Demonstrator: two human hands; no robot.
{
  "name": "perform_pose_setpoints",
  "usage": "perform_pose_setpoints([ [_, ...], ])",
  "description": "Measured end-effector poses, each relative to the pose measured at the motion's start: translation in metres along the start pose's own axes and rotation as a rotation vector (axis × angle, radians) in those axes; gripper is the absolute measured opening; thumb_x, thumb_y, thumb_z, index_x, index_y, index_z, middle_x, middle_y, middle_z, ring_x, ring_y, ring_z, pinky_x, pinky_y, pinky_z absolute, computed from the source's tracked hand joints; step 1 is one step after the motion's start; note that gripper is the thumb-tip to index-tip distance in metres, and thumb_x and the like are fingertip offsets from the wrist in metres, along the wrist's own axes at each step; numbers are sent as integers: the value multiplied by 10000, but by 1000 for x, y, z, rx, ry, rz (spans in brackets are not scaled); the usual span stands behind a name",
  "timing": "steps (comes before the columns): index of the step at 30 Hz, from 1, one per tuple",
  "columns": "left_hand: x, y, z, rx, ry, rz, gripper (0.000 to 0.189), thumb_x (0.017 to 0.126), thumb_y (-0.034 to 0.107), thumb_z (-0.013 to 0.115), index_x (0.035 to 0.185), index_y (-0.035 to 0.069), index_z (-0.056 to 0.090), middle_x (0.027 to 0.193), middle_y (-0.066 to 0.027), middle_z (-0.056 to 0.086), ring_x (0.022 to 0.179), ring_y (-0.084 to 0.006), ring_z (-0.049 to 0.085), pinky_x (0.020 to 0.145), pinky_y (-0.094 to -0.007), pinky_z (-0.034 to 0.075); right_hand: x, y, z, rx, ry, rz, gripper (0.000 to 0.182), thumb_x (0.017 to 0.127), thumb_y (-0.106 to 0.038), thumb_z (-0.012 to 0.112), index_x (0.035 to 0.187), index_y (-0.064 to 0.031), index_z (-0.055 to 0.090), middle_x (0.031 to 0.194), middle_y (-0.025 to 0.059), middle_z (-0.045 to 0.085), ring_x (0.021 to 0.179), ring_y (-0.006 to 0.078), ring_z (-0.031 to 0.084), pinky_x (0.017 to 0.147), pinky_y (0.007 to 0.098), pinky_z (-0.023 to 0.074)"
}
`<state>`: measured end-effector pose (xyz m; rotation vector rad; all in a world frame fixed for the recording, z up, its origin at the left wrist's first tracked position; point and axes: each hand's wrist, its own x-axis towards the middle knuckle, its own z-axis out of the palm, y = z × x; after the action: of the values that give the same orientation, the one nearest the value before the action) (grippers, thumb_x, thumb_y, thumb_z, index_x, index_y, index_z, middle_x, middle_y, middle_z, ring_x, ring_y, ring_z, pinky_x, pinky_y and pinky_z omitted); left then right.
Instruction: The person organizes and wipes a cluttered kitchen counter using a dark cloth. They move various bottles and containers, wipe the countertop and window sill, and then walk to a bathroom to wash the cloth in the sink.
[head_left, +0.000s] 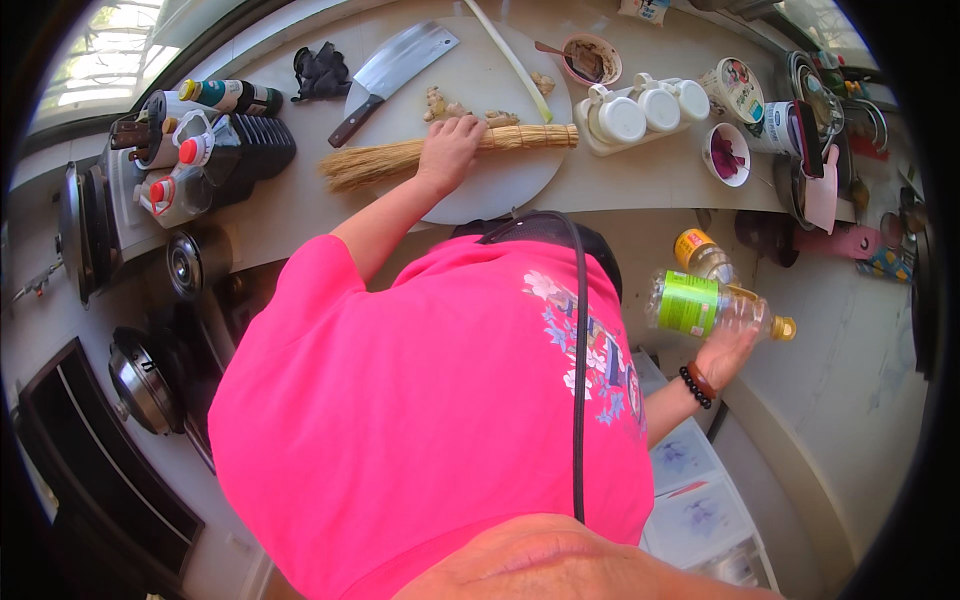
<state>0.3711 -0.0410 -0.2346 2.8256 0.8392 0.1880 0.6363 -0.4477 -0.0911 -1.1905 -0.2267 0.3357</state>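
Note:
My left hand (452, 152) is curled over the middle of a straw whisk brush (382, 160), which lies across a round white cutting board (540, 174). Beyond the brush, pieces of ginger root (442, 106) and a pale green stalk (510, 56) rest on the board. A cleaver (405, 60) with a dark handle lies at the board's left side. Off to the right and lower than the counter, my right hand (726, 356) holds a clear plastic bottle (735, 311) with a green label and yellow cap. Behind it is a second plastic bottle (703, 255) with a yellow-orange label.
Right of the board stand a rack of white-lidded jars (660, 116), a pink bowl (609, 52) and a white bowl (739, 174). Bottles with red caps (161, 191) and a black ribbed container (259, 146) stand left. White plastic drawers (679, 457) are beside me.

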Motion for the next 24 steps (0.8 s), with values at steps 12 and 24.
perform_pose_setpoints([
  [12,-15,11,-49,38,43,132,385,769,113,582,1153,138,582,1115,-21,571,1044,-203,551,872,-349,430,11,4,27,15,-55,15,636,891,-342,634,1371,-10,381,1262,128,516,1174,251,467,1052,415,334],
  [24,49,-47,-63,-81,89,553,310,782,112,555,1084,166,601,1077,-5,568,1096,-214,526,1006,-355,390,17,13,36,7,-103,41,583,891,-338,632,1349,-51,412,1280,105,507,1192,230,453,1042,400,334],
])
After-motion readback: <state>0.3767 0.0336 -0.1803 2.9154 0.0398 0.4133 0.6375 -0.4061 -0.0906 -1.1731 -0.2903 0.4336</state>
